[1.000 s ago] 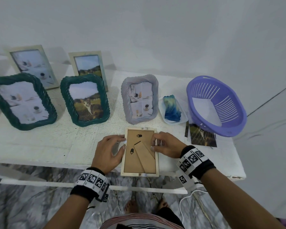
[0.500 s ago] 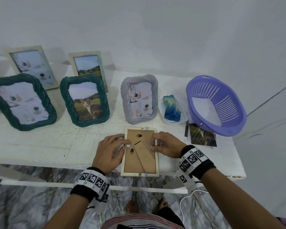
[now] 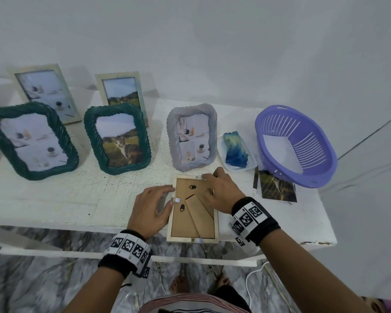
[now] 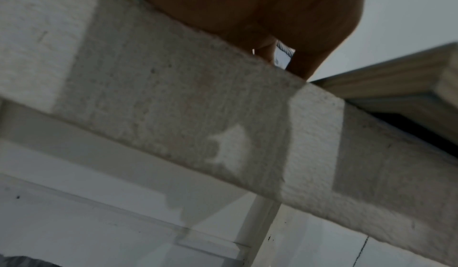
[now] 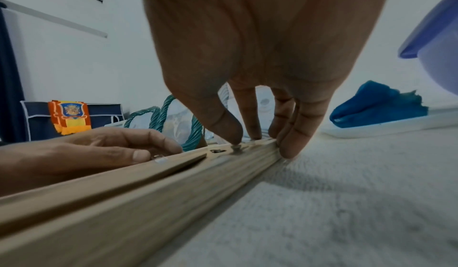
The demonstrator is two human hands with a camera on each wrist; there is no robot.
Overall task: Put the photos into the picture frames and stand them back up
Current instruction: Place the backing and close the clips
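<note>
A pale wooden picture frame (image 3: 193,222) lies face down at the table's front edge, its brown backing and folded stand facing up. My left hand (image 3: 171,196) is curled against the frame's left rim, thumb by a small metal tab. My right hand (image 3: 209,188) holds the frame's top right corner. In the right wrist view its thumb (image 5: 230,132) presses a tab on the back, and the other fingers (image 5: 295,142) hook over the frame's outer edge (image 5: 173,189). A loose cat photo (image 3: 278,188) lies to the right, partly under the basket.
Two green frames (image 3: 32,141) (image 3: 117,138), a grey frame (image 3: 192,136) and two pale frames (image 3: 48,93) (image 3: 122,93) stand with photos along the back. A white dish with a blue cloth (image 3: 235,150) and a purple basket (image 3: 296,145) sit at the right. The wooden frame overhangs the table edge (image 3: 77,222).
My right hand has slid away from me along the frame's right side, its forefinger now at the top right corner. The left hand has hardly moved.
</note>
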